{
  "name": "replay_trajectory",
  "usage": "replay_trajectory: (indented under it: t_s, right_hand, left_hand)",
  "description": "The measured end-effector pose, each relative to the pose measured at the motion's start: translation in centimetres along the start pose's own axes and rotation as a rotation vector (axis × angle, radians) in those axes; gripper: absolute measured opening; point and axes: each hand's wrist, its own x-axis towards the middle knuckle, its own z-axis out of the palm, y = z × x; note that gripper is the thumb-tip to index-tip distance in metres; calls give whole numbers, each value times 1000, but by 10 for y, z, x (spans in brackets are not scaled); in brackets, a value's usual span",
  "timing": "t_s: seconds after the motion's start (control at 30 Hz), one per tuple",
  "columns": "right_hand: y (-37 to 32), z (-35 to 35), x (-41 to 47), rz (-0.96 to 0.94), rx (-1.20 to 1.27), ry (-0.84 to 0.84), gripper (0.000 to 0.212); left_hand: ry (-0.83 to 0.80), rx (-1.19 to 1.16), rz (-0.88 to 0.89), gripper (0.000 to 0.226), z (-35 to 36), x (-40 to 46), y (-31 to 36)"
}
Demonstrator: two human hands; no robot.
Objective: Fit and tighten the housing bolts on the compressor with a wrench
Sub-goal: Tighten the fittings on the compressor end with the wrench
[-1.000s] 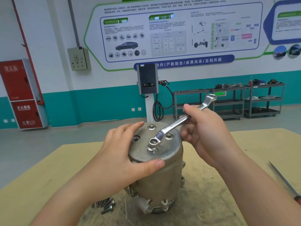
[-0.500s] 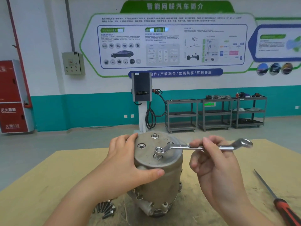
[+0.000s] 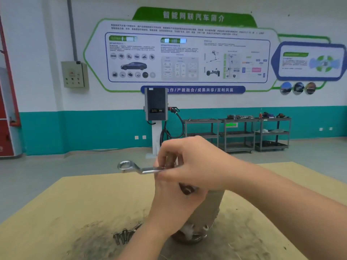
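- Right hand (image 3: 191,166) pinching ring spanner (image 3: 139,168) mid-shaft, turning a hidden bolt.
- Left hand (image 3: 174,201) wrapped round compressor (image 3: 206,212), steadying it.
- Spare bolts (image 3: 124,235) nearby.

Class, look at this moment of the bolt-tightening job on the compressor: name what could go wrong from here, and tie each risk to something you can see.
1. The right hand holds the wrench across the left hand, which steadies the compressor; a slip could knock those fingers.
2. The hands hide the compressor's top, so the wrench's seating on a bolt cannot be checked.
3. Spare bolts lie loose on the table beside the left forearm, which might scatter them.
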Motion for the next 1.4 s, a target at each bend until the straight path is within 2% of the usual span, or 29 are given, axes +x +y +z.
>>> replay_trajectory:
  t_s: [0.07, 0.1, 0.2, 0.27, 0.33, 0.47, 0.53, 0.57, 0.63, 0.67, 0.73, 0.77, 0.8, 0.87, 0.93, 1.03, 1.07, 1.13, 1.17, 1.27, 1.33, 1.4]
  right_hand:
    - [6, -4, 31, 151, 11, -59, 11]
    - [11, -7, 44, 235, 42, -97, 10]
    - [37, -19, 71, 592, 381, -184, 13]
    - [60, -24, 70, 819, 625, -144, 12]
    - [83, -28, 56, 952, 809, -48, 14]
    - [112, -30, 3, 1088, 1426, 249, 11]
    - [116, -24, -36, 1007, 1643, 318, 7]
    - [114, -18, -54, 949, 1664, 329, 12]
    - [109, -4, -85, 845, 1545, 434, 21]
    - [106, 6, -99, 770, 1424, 547, 19]
    - [90, 24, -122, 523, 981, 741, 17]
    - [80, 28, -128, 375, 681, 764, 19]
    - [68, 28, -129, 207, 407, 737, 15]
    - [47, 20, -118, -47, 5, 555, 7]
    - [25, 10, -90, -190, -143, 323, 14]
    - [-3, 1, -28, -59, -254, 8, 19]
    - [-6, 1, -5, -6, -306, -56, 15]
    - [-1, 0, 40, 116, -342, -145, 7]
    - [8, -2, 59, 207, -322, -170, 10]
    - [57, -13, 79, 587, -207, -198, 19]
    - [96, -20, 61, 821, 32, -176, 21]
    - [126, -21, 24, 950, 394, -27, 23]
  left_hand:
    - [28, -70, -40, 84, 3, -7, 3]
    - [66, -64, -43, 95, 6, -6, -2]
    - [33, -168, -129, 120, 4, -5, -11]
    - [-8, -237, -178, 129, 1, -3, -13]
    - [-28, -241, -200, 135, -1, -1, -16]
    - [-23, -263, -194, 136, 1, -1, -17]
    - [-28, -258, -201, 132, 4, -1, -20]
    - [-27, -245, -204, 130, 5, -1, -20]
    - [-17, -190, -201, 130, 6, -1, -16]
    - [-5, -166, -197, 129, 7, -1, -14]
    - [13, -150, -197, 127, 10, -2, -13]
    - [15, -151, -198, 125, 10, -2, -13]
    - [15, -153, -195, 124, 10, -2, -15]
    - [10, -165, -200, 120, 8, -1, -19]
    - [-2, -196, -225, 113, 8, 2, -24]
    - [-4, -143, -212, 68, 13, 5, -26]
    - [18, -119, -182, 65, 14, 5, -27]
    - [58, -201, -169, 82, 12, 2, -22]
    - [74, -240, -179, 89, 11, 0, -21]
    - [60, -292, -163, 94, 6, -3, -19]
    - [44, -297, -164, 101, 4, -3, -19]
    - [37, -271, -175, 111, 4, -2, -15]
